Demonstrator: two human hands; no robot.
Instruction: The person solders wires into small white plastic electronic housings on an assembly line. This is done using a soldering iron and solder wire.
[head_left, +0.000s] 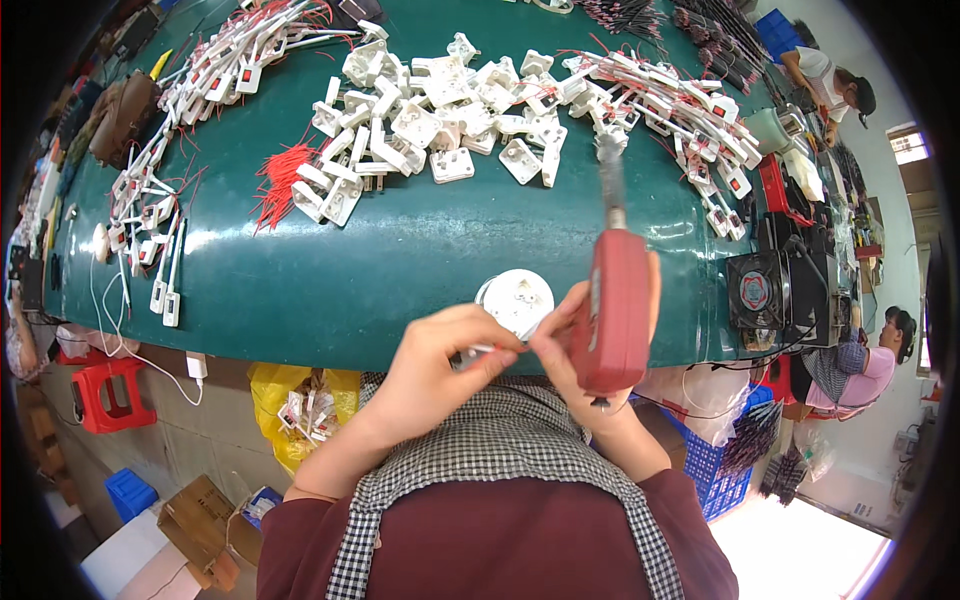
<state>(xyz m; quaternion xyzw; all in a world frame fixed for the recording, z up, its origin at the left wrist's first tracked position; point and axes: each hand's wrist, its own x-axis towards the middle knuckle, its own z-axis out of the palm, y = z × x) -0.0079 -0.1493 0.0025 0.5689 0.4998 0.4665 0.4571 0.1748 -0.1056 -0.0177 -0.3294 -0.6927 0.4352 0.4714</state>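
Red power tool (614, 312) over the green table's (400, 270) near right looks rigid and fairly heavy, best held around its casing (618, 345), which the right hand (562, 348) grips, while the left hand (437, 358) pinches a thin pale piece (480, 349).

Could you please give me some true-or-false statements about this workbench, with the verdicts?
1. The right hand holds a red tool. True.
2. The left hand lies flat, palm down. False: the left hand pinches something small, too hidden to identify.
3. Red wires lie left of the heap of white parts. True.
4. The tabletop is brown. False: the tabletop is green.
5. The yellow bag is on the person's left. True.
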